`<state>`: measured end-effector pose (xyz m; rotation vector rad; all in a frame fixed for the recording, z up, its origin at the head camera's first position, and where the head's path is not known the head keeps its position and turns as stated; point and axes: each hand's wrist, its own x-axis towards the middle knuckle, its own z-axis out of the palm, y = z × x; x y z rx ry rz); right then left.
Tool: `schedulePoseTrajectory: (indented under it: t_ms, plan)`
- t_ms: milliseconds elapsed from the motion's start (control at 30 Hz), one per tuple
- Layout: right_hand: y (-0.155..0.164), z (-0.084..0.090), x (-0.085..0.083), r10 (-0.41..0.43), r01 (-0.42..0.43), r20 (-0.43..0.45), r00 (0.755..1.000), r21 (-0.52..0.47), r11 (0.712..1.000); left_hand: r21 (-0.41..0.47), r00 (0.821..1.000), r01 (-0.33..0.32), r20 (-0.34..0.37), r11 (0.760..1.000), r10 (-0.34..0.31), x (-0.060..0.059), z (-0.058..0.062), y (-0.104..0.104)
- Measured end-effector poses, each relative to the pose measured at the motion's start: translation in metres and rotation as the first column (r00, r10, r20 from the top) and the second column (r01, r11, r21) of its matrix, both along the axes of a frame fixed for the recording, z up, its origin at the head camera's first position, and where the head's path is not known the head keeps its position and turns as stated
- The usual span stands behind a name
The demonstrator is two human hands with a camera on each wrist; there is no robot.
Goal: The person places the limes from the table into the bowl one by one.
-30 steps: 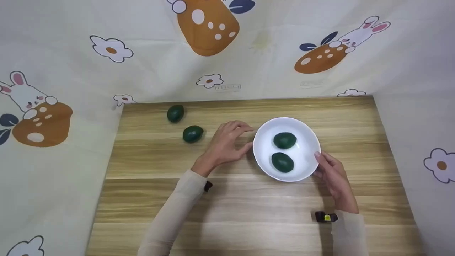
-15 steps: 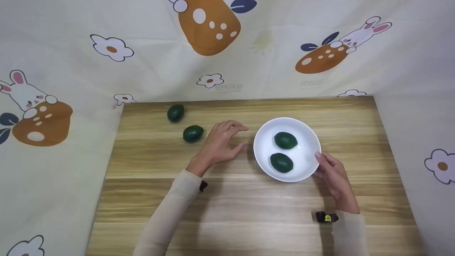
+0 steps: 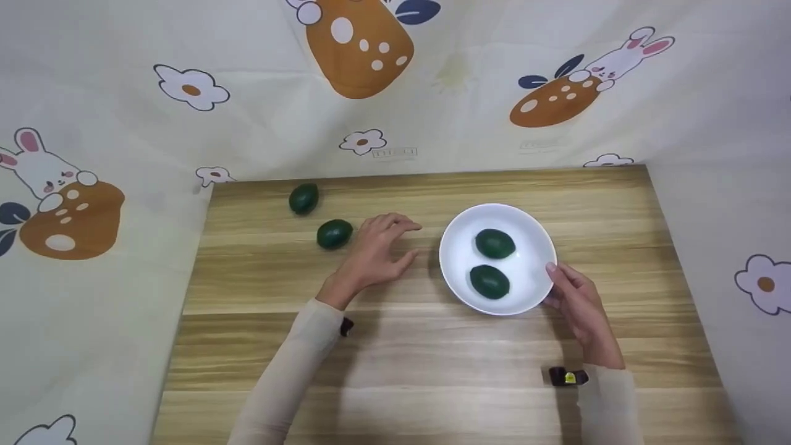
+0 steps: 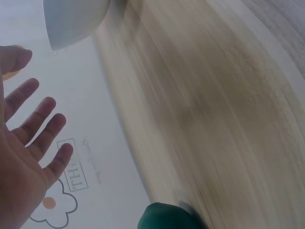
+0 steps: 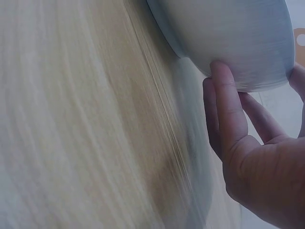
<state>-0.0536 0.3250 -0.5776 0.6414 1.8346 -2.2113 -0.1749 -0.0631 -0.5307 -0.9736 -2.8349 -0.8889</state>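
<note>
Seen from the head: wooden surface point(image 3: 432, 371) backed by a cartoon-print cloth point(image 3: 123, 93); one avocado point(image 3: 303, 198) near the far edge. Second avocado point(image 3: 334, 234) just beside the left hand point(image 3: 374, 256), fingers spread and relaxed, nothing between. White bowl point(image 3: 455, 259) with two avocados, right hand point(image 3: 578, 303) touching its rim.

Left wrist: open palm point(image 4: 21, 157), avocado point(image 4: 167, 217) below.

Right wrist: fingers point(image 5: 228, 109) pressed against the bowl wall point(image 5: 228, 38).

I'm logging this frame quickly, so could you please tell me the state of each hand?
Left hand: open, holding nothing, near an avocado.
Right hand: fingers against the bowl wall, steadying it.
</note>
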Motion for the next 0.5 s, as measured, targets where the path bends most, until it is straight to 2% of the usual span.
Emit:
schedulePoseTrajectory:
  t_ms: [500]
  plan:
    - [0.002,0.001,0.001,0.023,-0.024,0.031,0.999,0.037,0.999,-0.032,0.999,-0.022,0.039,0.999,0.023,0.000,-0.006,-0.014]
